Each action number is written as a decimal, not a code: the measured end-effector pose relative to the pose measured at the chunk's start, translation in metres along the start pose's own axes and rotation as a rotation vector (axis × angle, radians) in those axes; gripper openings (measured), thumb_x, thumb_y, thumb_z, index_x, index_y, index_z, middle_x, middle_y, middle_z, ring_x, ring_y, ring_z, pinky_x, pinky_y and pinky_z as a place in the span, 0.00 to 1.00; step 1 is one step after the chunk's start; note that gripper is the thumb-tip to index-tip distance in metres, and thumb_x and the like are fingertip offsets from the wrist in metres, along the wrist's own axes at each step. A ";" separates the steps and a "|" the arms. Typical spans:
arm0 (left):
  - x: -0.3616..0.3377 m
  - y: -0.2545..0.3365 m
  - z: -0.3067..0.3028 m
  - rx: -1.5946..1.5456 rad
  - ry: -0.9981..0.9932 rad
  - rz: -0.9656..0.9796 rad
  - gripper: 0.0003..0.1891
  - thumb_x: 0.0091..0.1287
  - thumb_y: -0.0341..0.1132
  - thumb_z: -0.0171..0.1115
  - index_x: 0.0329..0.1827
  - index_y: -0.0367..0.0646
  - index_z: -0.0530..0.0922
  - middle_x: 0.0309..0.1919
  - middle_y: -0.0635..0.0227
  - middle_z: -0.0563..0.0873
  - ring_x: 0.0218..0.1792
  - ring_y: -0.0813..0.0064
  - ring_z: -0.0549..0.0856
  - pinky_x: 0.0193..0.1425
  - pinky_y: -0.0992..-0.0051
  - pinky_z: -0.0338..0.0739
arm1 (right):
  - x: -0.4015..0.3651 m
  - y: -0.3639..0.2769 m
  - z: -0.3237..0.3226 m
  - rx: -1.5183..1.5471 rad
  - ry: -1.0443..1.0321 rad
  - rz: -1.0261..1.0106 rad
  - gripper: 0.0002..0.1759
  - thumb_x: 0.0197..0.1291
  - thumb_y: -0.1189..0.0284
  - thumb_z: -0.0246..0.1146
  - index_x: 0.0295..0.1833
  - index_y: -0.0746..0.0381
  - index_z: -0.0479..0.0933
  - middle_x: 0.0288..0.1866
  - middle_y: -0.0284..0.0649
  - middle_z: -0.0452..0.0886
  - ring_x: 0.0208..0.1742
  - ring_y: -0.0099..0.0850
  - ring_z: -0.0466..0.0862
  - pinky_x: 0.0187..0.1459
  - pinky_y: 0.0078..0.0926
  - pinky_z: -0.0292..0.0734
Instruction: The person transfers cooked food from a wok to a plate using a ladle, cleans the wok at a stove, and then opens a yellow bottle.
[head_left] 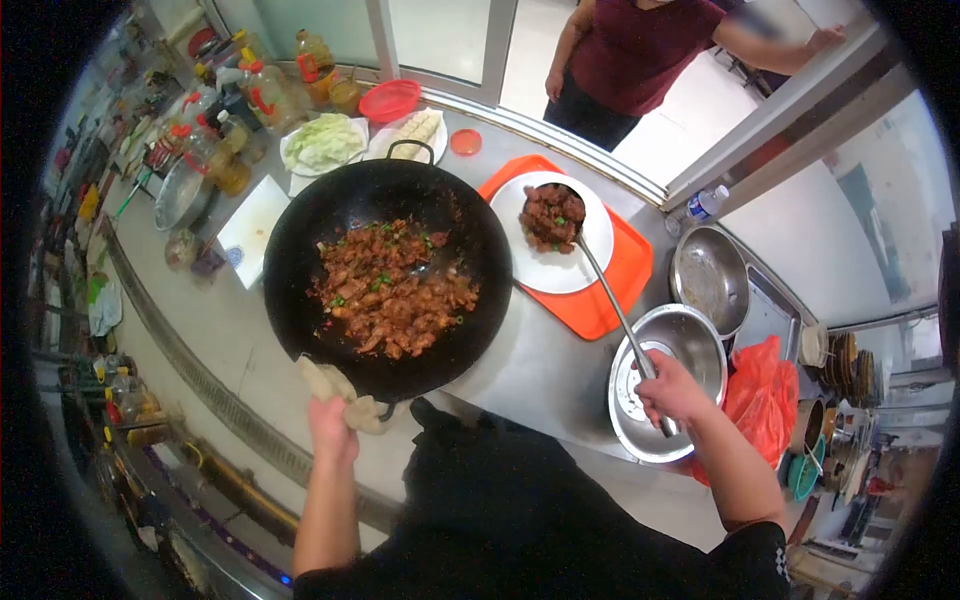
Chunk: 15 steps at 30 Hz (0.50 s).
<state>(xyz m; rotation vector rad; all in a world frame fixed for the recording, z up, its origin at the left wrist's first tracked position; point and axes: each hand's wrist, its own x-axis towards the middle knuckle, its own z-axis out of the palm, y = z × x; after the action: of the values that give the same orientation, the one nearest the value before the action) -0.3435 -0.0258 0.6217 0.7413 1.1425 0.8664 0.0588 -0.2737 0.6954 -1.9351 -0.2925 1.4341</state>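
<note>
My left hand [333, 428] grips the near handle of a black wok [300, 240] through a beige cloth [340, 392]. The wok holds browned meat pieces with green bits [395, 290]. My right hand [672, 392] holds the long handle of a metal ladle [612, 300]. The ladle's bowl, heaped with meat [550, 215], rests over a white plate [575, 262]. That plate sits on an orange tray [620, 285] to the right of the wok.
A steel bowl [700, 345] lies under my right hand, another [708, 278] behind it, with a red plastic bag [765, 395] beside. Plates of cabbage [323, 143] and pale food [415, 130], a red bowl [389, 100] and oil bottles [270, 95] stand behind the wok. A person [640, 50] stands beyond the counter.
</note>
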 end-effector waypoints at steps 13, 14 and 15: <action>-0.002 0.004 -0.027 0.014 0.003 -0.046 0.26 0.53 0.21 0.48 0.59 0.36 0.67 0.49 0.62 0.77 0.48 0.67 0.80 0.51 0.67 0.77 | 0.023 0.029 0.031 -1.027 0.518 -0.095 0.27 0.55 0.73 0.56 0.61 0.66 0.60 0.35 0.59 0.81 0.39 0.56 0.82 0.44 0.52 0.75; -0.003 0.004 -0.027 0.013 0.003 -0.048 0.26 0.53 0.21 0.48 0.59 0.36 0.67 0.49 0.62 0.77 0.48 0.67 0.80 0.51 0.67 0.77 | 0.024 0.033 0.029 -1.046 0.553 -0.081 0.25 0.55 0.73 0.55 0.60 0.65 0.61 0.34 0.59 0.81 0.39 0.56 0.82 0.43 0.52 0.75; -0.006 0.004 -0.025 0.007 0.009 -0.025 0.26 0.53 0.21 0.49 0.59 0.36 0.68 0.49 0.62 0.78 0.48 0.67 0.80 0.52 0.68 0.77 | 0.023 0.034 0.028 -1.067 0.587 -0.070 0.24 0.56 0.74 0.55 0.59 0.64 0.61 0.34 0.59 0.81 0.38 0.56 0.82 0.43 0.52 0.75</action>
<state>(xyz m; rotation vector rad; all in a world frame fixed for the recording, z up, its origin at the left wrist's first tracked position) -0.3693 -0.0274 0.6208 0.7278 1.1613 0.8456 0.0345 -0.2744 0.6526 -3.0159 -0.9600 0.5786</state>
